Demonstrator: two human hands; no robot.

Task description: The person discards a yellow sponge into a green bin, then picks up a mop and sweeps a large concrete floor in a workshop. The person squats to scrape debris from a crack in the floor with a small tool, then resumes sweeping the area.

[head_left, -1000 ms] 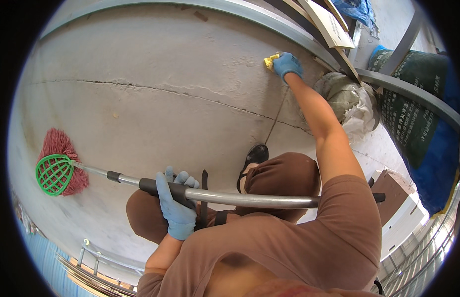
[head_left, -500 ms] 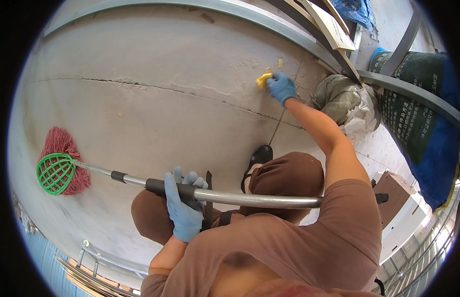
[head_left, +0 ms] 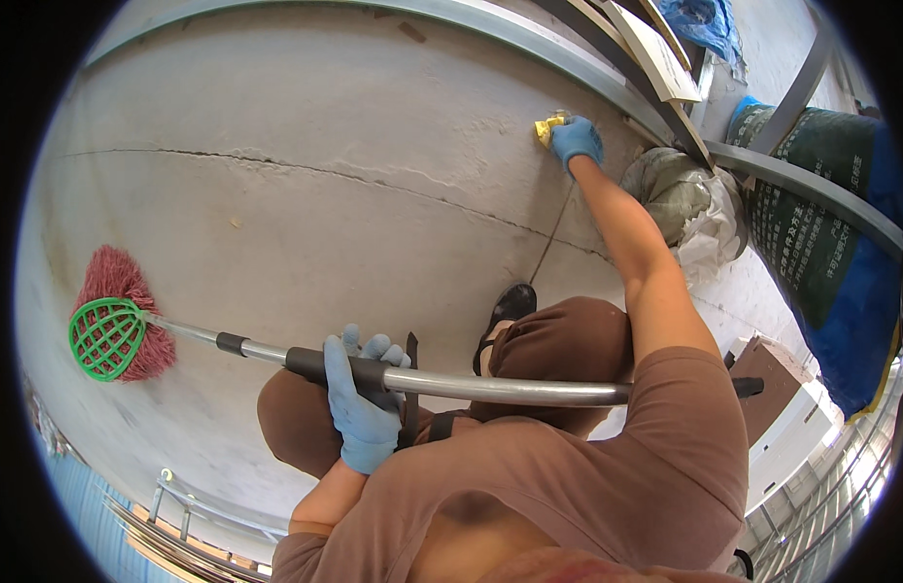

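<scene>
In my blue-gloved left hand (head_left: 362, 413) lies the black grip of a mop handle (head_left: 510, 389), between thumb and fingers, above my bent knees. The metal pole runs across my lap and under my right upper arm. At its far left end, the mop's green lattice head (head_left: 107, 339) and dark red strands (head_left: 116, 282) rest on the floor. My right hand (head_left: 578, 141), also gloved in blue, reaches down to the floor, closed on a crumpled yellow scrap (head_left: 548, 129). Its fingertips are partly hidden behind the glove.
Beside my right hand sits a grey-green and white sack (head_left: 680, 194). A metal rail (head_left: 529, 49) curves along the far side, with boards (head_left: 655, 53) leaning over it. Dark green and blue bags (head_left: 811, 214) hang at right, above a brown and white box (head_left: 777, 398). A crack (head_left: 306, 167) crosses the floor.
My right hand has moved right and slightly farther out with the yellow scrap, onto the spot where a small tan scrap lay. The left hand and mop stay nearly still.
</scene>
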